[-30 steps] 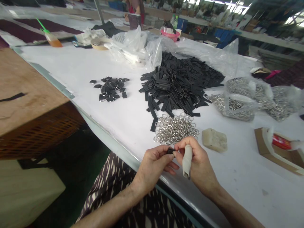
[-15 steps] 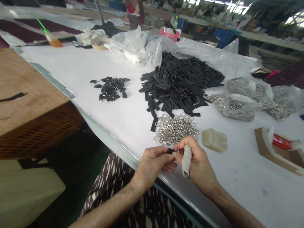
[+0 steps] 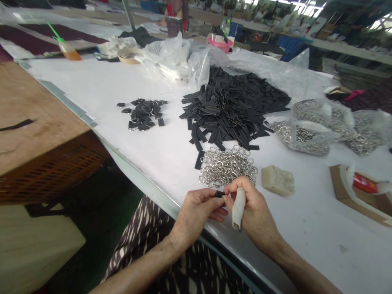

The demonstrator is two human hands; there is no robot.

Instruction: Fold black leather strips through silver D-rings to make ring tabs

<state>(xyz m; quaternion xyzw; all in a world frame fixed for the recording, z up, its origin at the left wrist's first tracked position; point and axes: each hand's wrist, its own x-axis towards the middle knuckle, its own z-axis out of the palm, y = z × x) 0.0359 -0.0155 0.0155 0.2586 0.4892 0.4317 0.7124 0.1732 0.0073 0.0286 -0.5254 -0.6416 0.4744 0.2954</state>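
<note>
My left hand pinches a small folded black strap piece between thumb and fingertips, just over the table's front edge. At the strap's right end are the closed fingertips of my right hand. An off-white wrapped handle is also held in that hand, its end pointing down toward me; what it belongs to is hidden. Directly beyond my hands lies a heap of silver metal rings. Behind it spreads a large pile of black strap pieces. Further left sits a smaller group of black straps with rings.
Right of the rings stands a waxy, pale block, then an open cardboard box. Clear bags of rings lie behind them. Plastic sheeting borders the pile. At left is a wooden board. A person is far back.
The off-white handle has tilted slightly, its lower end shifting left. Both hands keep nearly the same place on the strap piece.
</note>
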